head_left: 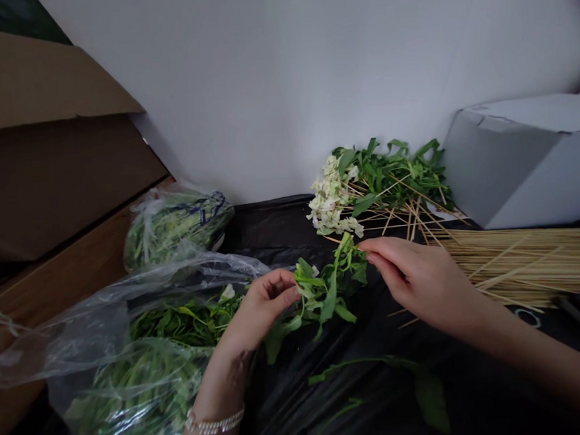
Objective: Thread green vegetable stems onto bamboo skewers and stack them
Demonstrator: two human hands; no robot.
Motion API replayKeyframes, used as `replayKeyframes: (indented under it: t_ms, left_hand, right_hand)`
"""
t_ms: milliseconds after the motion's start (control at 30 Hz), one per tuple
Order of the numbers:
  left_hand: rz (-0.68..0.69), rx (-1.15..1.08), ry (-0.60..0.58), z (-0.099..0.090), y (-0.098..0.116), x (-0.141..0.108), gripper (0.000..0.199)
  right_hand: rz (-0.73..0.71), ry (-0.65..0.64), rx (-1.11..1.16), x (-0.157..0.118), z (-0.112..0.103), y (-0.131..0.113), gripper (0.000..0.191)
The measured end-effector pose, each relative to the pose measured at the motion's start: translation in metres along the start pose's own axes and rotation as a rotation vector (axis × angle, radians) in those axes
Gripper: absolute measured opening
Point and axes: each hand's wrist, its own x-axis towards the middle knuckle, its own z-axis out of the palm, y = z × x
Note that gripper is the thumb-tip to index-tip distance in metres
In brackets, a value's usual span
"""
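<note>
My left hand (271, 305), with a beaded bracelet on its wrist, is closed on a small bunch of leafy greens (329, 287) above the black plastic sheet. From the other side, my right hand (413, 275) pinches the bunch near its upper stem end with thumb and forefinger. Whether a thin stick is also between those fingers, I cannot tell. Below the hands, a loose leafy sprig (429, 393) lies on the sheet. Just behind the bunch is a pile of greens (391, 170) with pale flower heads (331, 198) and bamboo skewers among them.
Many bamboo skewers (536, 260) lie at the right, in front of a white box (534, 154). An open clear bag of greens (143, 393) is at the left, with another bag of greens (176, 225) behind it. A cardboard box (53, 174) stands far left; a white wall (285, 78) rises behind.
</note>
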Motion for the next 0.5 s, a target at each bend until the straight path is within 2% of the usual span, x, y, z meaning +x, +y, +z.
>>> replayKeyframes:
  t_ms: [133, 200, 233, 333, 400, 433, 500]
  left_hand:
    - [-0.137, -0.441, 0.013, 0.006, 0.002, -0.001, 0.041]
    - [-0.198, -0.552, -0.033, 0.009, 0.002, -0.002, 0.05]
    - [-0.208, -0.58, -0.049, 0.011, 0.002, -0.002, 0.048]
    - [-0.197, -0.581, -0.051, 0.014, -0.003, -0.002, 0.031]
    - [-0.168, -0.537, -0.026, 0.014, -0.008, 0.0, 0.027]
    - [-0.13, -0.477, 0.005, 0.013, -0.01, 0.001, 0.027]
    - [0.039, -0.218, 0.145, 0.012, -0.013, 0.003, 0.025]
  right_hand:
    - [-0.003, -0.005, 0.02, 0.0, 0.0, -0.001, 0.021]
    - [-0.003, -0.008, 0.027, -0.001, 0.001, -0.002, 0.021]
    - [-0.004, -0.009, 0.03, -0.001, 0.001, -0.002, 0.021]
    - [-0.01, -0.005, 0.037, -0.001, 0.002, -0.004, 0.021]
    - [-0.015, 0.011, 0.034, -0.001, 0.002, -0.005, 0.021]
    - [-0.018, 0.02, 0.03, -0.001, 0.002, -0.005, 0.021]
    - [-0.024, 0.026, 0.026, -0.001, 0.002, -0.006, 0.02]
